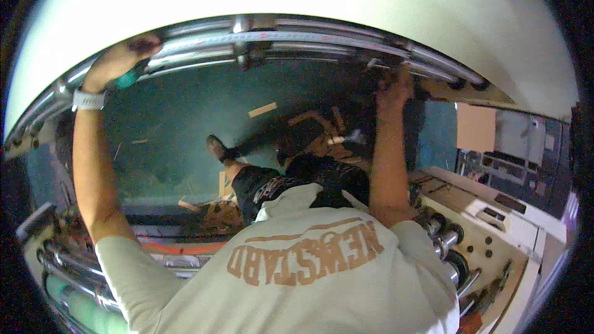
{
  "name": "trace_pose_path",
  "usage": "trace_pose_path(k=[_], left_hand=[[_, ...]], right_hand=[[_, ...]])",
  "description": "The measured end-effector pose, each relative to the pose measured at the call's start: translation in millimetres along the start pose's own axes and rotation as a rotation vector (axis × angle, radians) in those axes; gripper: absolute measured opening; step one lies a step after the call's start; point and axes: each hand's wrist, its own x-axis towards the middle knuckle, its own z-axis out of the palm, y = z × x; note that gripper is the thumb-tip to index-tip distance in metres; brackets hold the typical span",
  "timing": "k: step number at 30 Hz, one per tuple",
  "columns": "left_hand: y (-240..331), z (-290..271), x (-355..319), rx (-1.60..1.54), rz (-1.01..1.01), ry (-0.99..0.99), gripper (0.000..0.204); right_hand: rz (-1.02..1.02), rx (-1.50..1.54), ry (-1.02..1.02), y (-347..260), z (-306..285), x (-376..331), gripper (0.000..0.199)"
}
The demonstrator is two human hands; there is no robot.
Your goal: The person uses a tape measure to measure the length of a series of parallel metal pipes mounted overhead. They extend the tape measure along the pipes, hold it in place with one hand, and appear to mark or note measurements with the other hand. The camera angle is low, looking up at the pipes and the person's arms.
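Both arms are stretched way out from the shoulders, bare below cream short sleeves. The left hand (120, 55) is up at the left end of the long shiny metal roller rail (278, 40), fingers curled over it, with a white band on that wrist. The right hand (396, 86) sits just under the rail's right part. It's too blurry to tell its grip.

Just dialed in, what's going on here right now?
A person in a cream T-shirt is leaning into a big machine, both arms stretched out to a set of long metal rollers. The left hand grips something teal against the rollers; the right hand rests on them farther along. Cardboard scraps litter the green floor below. A control panel sits to the right.
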Motion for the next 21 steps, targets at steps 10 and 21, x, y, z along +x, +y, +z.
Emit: trace_pose_path(k=[10, 21], left_hand=[[14.1, -5.9, -3.1, -0.058, -0.083, -0.096, 0.031], [17.6, -5.8, -5.3, -0.005, -0.092, -0.071, 0.033]], right_hand=[[0.151, 0.066, -0.126, 10.4, 26.7, -1.8, 0.046], [0.136, 0.118, -0.082, 0.4, 38.2, -15.0, 0.039]])
